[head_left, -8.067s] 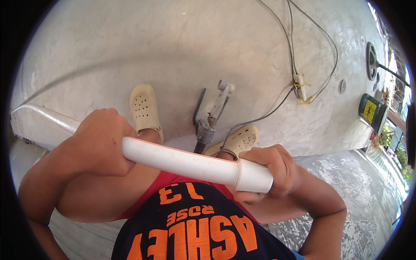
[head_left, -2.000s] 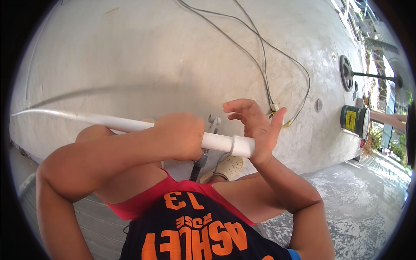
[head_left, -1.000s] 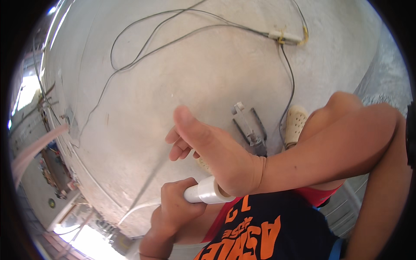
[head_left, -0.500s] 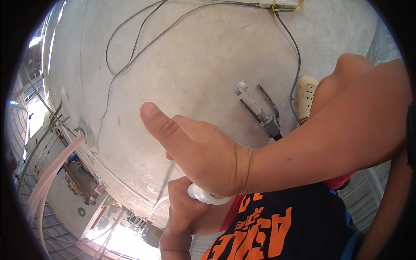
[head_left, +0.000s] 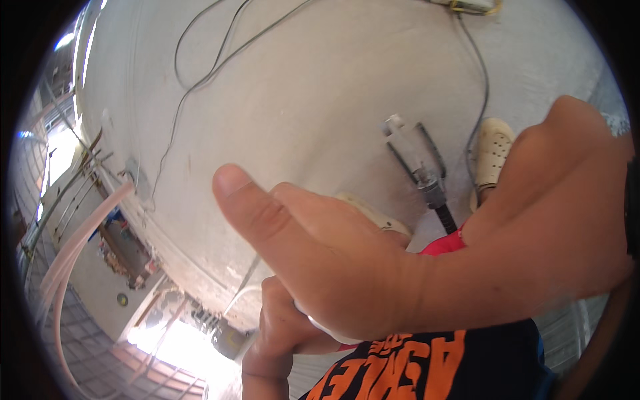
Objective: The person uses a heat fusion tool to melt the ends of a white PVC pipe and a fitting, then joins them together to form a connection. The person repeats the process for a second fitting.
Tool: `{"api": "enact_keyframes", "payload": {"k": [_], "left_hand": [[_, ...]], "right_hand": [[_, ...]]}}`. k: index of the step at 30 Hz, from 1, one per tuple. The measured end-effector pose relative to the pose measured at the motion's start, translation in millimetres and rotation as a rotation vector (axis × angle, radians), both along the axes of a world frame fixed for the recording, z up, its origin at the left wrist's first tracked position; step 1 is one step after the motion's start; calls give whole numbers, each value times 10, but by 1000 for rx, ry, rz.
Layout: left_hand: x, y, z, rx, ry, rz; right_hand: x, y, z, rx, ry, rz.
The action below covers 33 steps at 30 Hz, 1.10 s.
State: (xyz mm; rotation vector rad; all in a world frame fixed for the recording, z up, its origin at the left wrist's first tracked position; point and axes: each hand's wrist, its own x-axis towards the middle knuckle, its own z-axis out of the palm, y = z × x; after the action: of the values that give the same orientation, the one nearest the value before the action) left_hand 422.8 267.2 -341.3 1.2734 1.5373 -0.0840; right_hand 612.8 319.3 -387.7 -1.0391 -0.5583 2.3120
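My right hand (head_left: 333,260) reaches in from the right and fills the middle of the view. Its thumb is stretched out toward the upper left; the other fingers are mostly hidden behind the hand, and nothing shows in it. Below and left of it, my left hand (head_left: 283,320) is closed in a fist at my lap. A white cylindrical thing (head_left: 327,328) sits against the left fist, mostly covered by my right hand; only a thin sliver shows. Beyond my right hand, a tool with two black prongs and a ribbed black end (head_left: 433,190) lies on the pale floor.
Cream perforated clogs (head_left: 495,147) are on my feet, either side of the pronged tool. Grey cables (head_left: 200,83) loop over the floor (head_left: 313,107). A power strip (head_left: 473,7) lies at the far edge. Pale pink hose-like strands (head_left: 83,233) hang at the left, near a bright opening.
The view has shifted, so the floor, tool and cables sit differently. My right hand now covers nearly all of the white cylinder. A second clog has come into sight beyond that hand.
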Motion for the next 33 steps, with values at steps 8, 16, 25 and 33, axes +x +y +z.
{"api": "enact_keyframes", "payload": {"k": [8, 16, 25, 33], "left_hand": [[-99, -20, -142, 203, -11, -41], [-3, -72, -90, 223, 25, 158], [-57, -57, 72, 221, 110, -154], [51, 108, -246, 309, 55, -212]], "right_hand": [[-147, 141, -142, -100, 165, -169], [-114, 155, -57, -120, 338, -154], [-75, 145, 24, -149, 484, -112], [131, 151, -176, 329, 67, -69]]}}
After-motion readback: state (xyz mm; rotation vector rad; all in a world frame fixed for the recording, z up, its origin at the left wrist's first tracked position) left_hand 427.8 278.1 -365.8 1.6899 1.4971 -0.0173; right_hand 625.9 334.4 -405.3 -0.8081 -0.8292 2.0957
